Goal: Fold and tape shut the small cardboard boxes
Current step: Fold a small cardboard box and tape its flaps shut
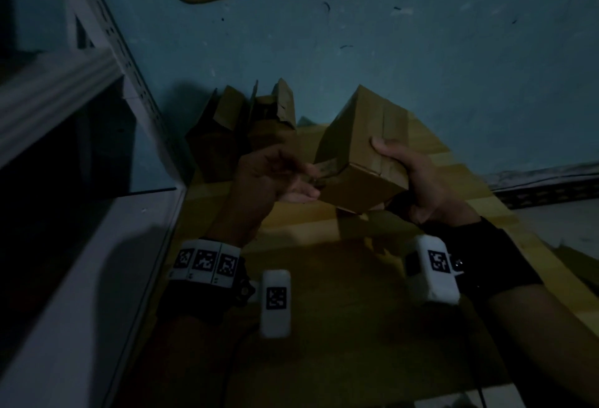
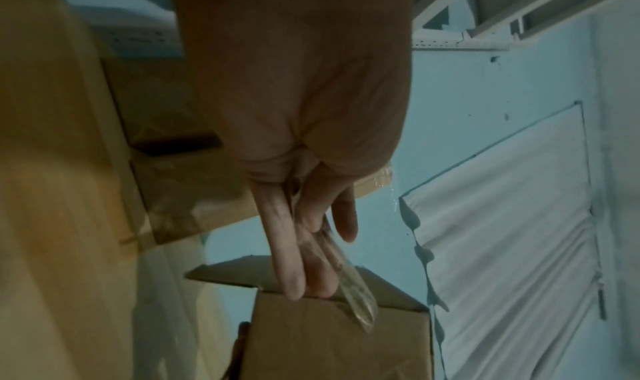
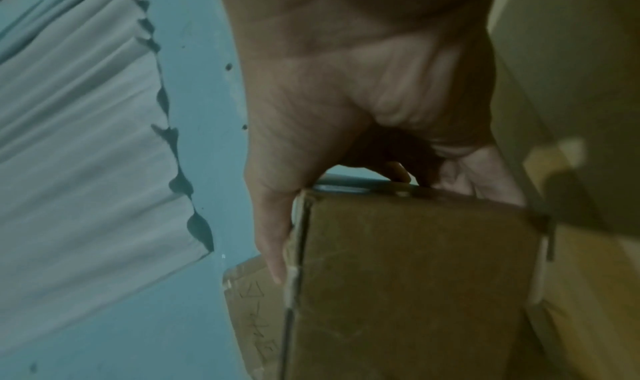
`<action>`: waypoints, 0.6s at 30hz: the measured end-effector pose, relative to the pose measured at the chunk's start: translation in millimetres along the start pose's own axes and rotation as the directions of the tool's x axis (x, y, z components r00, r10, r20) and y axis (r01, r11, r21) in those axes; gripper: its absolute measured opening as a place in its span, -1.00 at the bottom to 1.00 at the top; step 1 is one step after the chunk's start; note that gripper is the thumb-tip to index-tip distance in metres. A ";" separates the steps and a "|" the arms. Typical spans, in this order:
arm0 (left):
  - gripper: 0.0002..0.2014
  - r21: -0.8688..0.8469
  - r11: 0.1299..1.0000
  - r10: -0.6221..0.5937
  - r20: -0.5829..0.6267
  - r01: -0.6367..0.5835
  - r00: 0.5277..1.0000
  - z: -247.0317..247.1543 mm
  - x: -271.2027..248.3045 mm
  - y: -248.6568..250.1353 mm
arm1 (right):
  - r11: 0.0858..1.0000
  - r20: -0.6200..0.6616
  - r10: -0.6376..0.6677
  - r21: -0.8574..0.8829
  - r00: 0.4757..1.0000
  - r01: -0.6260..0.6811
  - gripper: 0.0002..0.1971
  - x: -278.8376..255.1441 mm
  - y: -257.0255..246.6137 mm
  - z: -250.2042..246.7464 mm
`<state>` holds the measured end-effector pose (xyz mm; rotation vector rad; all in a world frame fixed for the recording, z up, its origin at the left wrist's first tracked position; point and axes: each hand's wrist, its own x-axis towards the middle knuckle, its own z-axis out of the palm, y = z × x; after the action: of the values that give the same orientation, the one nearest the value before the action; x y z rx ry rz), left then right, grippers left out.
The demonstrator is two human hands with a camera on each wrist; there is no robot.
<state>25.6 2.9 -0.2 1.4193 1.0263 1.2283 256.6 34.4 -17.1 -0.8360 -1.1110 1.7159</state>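
One closed cardboard box is held up btwn both hands, above the tabletop. Right hand grips its right side, thumb on top; left hand pinches a clear tape strip at its left edge. Beyond the left hand: 1 open-flapped box, poss. more, too dark to count.

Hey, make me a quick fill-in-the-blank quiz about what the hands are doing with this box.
1. The right hand grips a closed cardboard ____.
2. The left hand pinches a strip of clear ____ against the held box.
3. Behind the left hand stands another box whose flaps are ____.
4. The wall behind is painted ____.

Missing words: box; tape; open; blue
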 end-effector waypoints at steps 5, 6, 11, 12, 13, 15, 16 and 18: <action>-0.75 0.063 0.997 -0.033 -0.028 0.035 0.999 -1.0 -2.0 3.4 | 1.000 -0.016 0.002 -0.013 1.000 -0.003 -0.49 0.0 0.8 0.2; -0.74 0.075 0.996 -0.037 -0.036 0.040 0.999 -1.3 -2.2 4.0 | 1.000 -0.010 0.005 -0.014 1.000 -0.005 -0.50 0.0 0.9 0.3; -0.70 0.134 0.989 -0.053 -0.052 0.060 0.997 -4.1 -1.1 2.9 | 1.000 0.009 -0.012 0.015 1.000 0.012 -0.62 -1.2 0.9 -1.0; -0.69 0.133 0.989 -0.060 -0.048 0.066 0.997 -5.1 -0.9 2.6 | 1.000 0.012 -0.012 0.024 1.000 0.012 -0.63 -1.9 0.5 -1.0; -0.68 0.140 0.988 -0.063 -0.049 0.069 0.997 -6.7 -0.7 2.0 | 0.999 0.007 -0.011 0.034 1.000 0.011 -0.63 -2.8 -0.1 -1.1; -0.69 0.174 0.982 -0.068 -0.062 0.078 0.996 -10.6 -0.2 1.3 | 0.999 -0.006 -0.012 0.048 1.000 0.012 -0.59 -4.5 -1.1 -0.4; -0.70 0.197 0.977 -0.070 -0.072 0.083 0.995 -12.3 -0.4 1.6 | 0.998 -0.010 -0.013 0.057 1.000 0.013 -0.58 -4.9 -1.2 -0.4; -0.73 0.252 0.963 -0.070 -0.097 0.093 0.993 -14.5 -0.7 2.6 | 0.998 -0.007 -0.009 0.065 1.000 0.009 -0.56 -4.6 -0.8 1.1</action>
<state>11.1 3.7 2.6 1.5127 1.3301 1.1361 257.5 29.9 -15.7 -0.7950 -1.0474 1.7313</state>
